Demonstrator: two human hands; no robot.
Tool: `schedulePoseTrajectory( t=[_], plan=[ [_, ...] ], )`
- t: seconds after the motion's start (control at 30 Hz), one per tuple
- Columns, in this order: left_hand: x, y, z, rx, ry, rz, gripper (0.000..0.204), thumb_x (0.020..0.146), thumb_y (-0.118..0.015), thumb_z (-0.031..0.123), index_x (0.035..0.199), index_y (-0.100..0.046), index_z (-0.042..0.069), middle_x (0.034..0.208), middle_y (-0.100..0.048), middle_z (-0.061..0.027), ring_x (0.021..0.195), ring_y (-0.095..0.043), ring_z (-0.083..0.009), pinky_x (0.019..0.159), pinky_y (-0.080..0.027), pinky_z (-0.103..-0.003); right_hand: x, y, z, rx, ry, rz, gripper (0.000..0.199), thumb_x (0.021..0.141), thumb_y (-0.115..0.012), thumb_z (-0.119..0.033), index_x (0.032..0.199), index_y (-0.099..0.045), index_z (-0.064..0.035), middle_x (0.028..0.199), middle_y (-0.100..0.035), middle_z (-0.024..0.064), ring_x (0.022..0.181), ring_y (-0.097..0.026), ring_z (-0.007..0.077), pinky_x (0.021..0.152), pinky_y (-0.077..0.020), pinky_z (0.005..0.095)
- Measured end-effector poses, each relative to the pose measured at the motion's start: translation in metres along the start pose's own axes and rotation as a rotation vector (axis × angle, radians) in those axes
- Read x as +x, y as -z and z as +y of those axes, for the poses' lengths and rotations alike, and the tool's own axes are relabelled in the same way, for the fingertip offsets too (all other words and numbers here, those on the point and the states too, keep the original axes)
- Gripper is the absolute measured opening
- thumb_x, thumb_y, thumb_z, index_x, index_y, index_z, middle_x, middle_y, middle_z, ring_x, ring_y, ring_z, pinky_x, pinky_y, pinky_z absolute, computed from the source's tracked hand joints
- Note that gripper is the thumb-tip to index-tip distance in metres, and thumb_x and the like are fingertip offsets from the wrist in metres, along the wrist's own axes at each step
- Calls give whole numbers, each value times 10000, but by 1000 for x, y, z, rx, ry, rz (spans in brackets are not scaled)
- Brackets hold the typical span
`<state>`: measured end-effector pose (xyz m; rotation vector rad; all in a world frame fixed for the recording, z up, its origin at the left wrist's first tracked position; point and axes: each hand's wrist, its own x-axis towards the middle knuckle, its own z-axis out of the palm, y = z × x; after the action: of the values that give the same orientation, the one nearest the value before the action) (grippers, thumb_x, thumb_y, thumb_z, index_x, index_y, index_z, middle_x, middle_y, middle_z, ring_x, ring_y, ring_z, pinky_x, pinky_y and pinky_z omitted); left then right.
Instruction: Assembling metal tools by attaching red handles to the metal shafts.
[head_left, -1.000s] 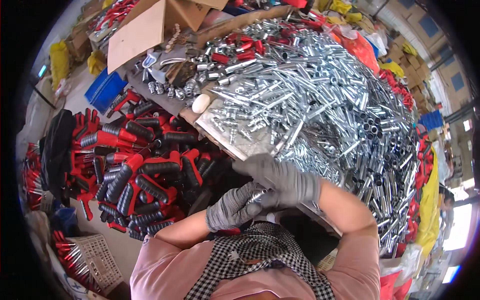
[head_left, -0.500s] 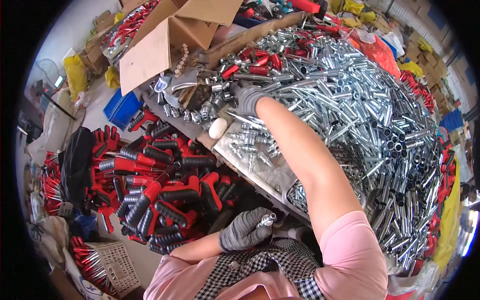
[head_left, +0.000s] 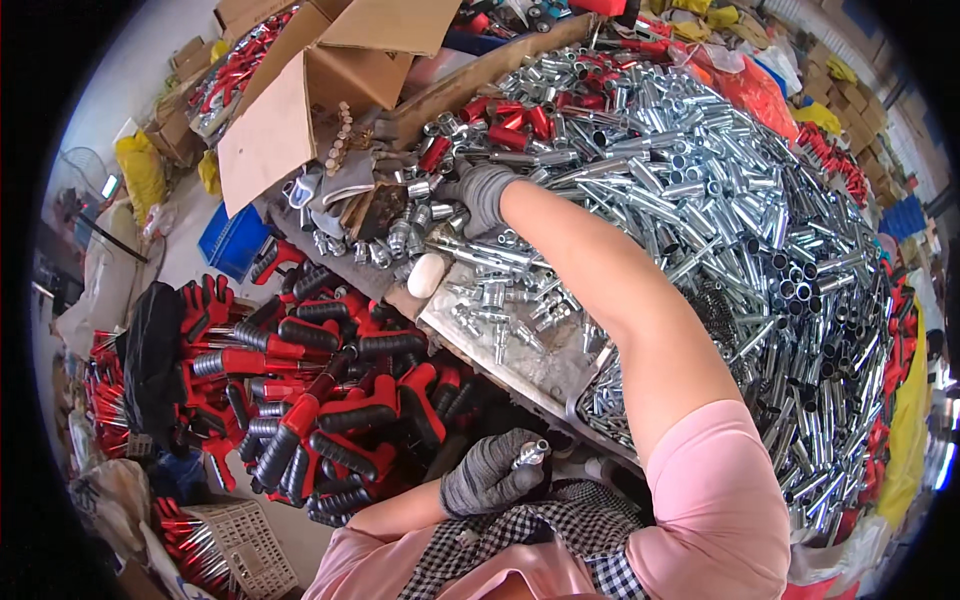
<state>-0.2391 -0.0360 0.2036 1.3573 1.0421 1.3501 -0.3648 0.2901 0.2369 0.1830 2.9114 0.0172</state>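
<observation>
In a grey knit glove, my left hand is closed around a small shiny metal fitting close to my chest. Across the bench stretches my right arm; its gloved right hand rests at the left edge of a large heap of silver metal tubes. Those fingers are partly hidden by the back of the hand, so I cannot see what they touch. Beside it lie short metal fittings and red metal sleeves. A white oval piece sits at the bench edge near several assembled fittings.
Left of the bench is a big pile of red-and-black handled tools. An open cardboard box stands beyond. A blue bin and a beige plastic basket are on the floor. Yellow sheeting hangs at the right.
The view has shifted slightly, moving the bench a little left and down in the picture. My right hand stays at the heap's left edge; my left hand keeps hold of the fitting.
</observation>
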Motion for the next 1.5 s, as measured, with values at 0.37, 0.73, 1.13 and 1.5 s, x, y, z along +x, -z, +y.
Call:
schedulePoseTrajectory(
  t=[0.37, 0.73, 1.13, 1.5],
  plan=[
    [3, 1, -4, -74, 134, 23, 225, 925, -567, 211, 1062, -529, 37, 867, -580, -69, 757, -570, -203, 709, -474, -317, 63, -31, 0, -8, -130, -205, 821, 603, -789, -422, 1321, -503, -145, 1343, -516, 127, 1142, -559, 356, 933, -476, 416],
    [3, 4, -3, -24, 74, 38, 334, 914, -593, 297, 1069, -529, 9, 843, -584, -42, 752, -547, -165, 720, -458, -297, 8, -2, -17, 69, -77, 4, 838, 573, -724, -280, 1363, -461, -190, 1398, -351, 260, 1146, -531, 394, 934, -475, 438],
    [-12, 1, -11, -38, 59, 87, 325, 926, -576, 295, 1060, -517, 4, 826, -555, -28, 719, -513, -136, 686, -445, -276, 1, 14, 11, 872, -163, 472, 790, 454, -826, -251, 1155, -536, -29, 1036, -605, 150, 950, -597, 269, 845, -505, 348],
    [-12, -9, -14, 3, 22, 126, 360, 891, -622, 366, 1005, -540, 34, 787, -551, -17, 673, -511, -107, 612, -433, -249, -292, 42, 61, 524, -481, 513, 818, 585, -745, -33, 1319, -390, 28, 1060, -569, 101, 914, -577, 156, 738, -522, 262]
  ],
)
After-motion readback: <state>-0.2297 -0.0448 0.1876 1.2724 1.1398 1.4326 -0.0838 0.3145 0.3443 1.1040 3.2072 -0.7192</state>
